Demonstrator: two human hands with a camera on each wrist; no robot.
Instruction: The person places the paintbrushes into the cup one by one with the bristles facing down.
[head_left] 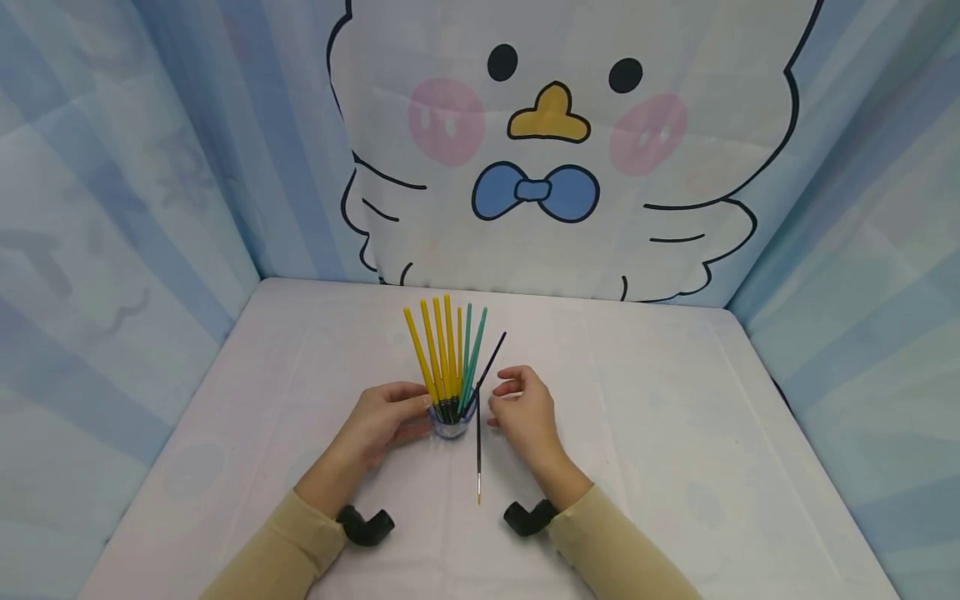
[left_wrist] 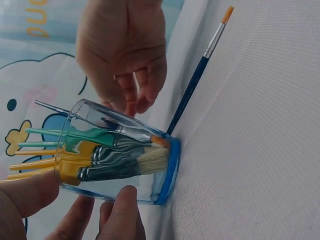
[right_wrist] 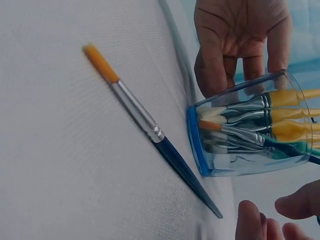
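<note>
A clear plastic cup (head_left: 450, 430) with a blue base stands upright on the table, holding several paintbrushes bristle-down. Yellow-handled brushes (head_left: 442, 350) fill its left side; teal ones (head_left: 474, 350) and a dark blue one (head_left: 492, 358) lean to the right. My left hand (head_left: 384, 417) holds the cup from the left, its thumb near the rim and fingers along the wall in the left wrist view. A second dark blue paintbrush (right_wrist: 175, 162) with orange bristles lies beside the cup, bristles toward me. Right of the cup, my right hand (head_left: 528, 412) hovers with loosely bent fingers and nothing between them.
The table (head_left: 660, 467) has a pale cloth cover. Behind it hangs a backdrop (head_left: 551, 250) with a cartoon bird wearing a blue bow tie. Blue striped curtains (head_left: 112, 208) close in the sides. Black wrist mounts (head_left: 366, 527) stick out by both sleeves.
</note>
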